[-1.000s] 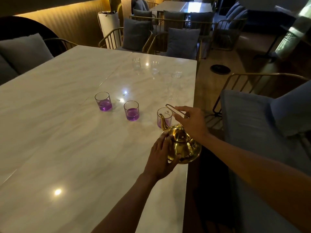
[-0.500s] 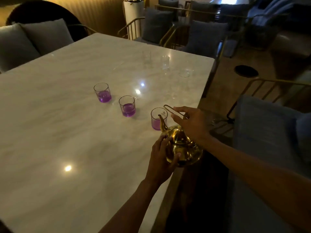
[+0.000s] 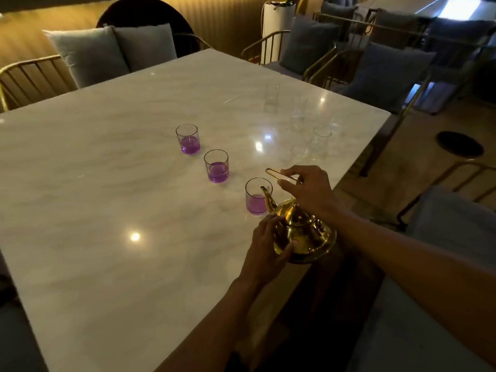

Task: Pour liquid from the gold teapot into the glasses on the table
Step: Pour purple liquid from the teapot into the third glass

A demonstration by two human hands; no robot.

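The gold teapot (image 3: 306, 232) hangs tilted over the right edge of the white marble table (image 3: 107, 210). Its spout sits at the rim of the nearest glass (image 3: 256, 197), which holds purple liquid. My right hand (image 3: 308, 189) grips the thin gold handle from above. My left hand (image 3: 268, 245) presses against the pot's left side. Two more glasses with purple liquid, one (image 3: 217, 165) in the middle and one (image 3: 188, 138) farther left, stand in a diagonal row.
Several empty clear glasses (image 3: 319, 142) stand near the table's far right corner. Gold-framed chairs with grey cushions (image 3: 375, 73) ring the table. A grey seat (image 3: 442, 237) is close on my right, beside the table edge.
My view has swung left and closer, so the table appears rotated. The teapot stays tilted at the nearest glass, both hands in the same hold.
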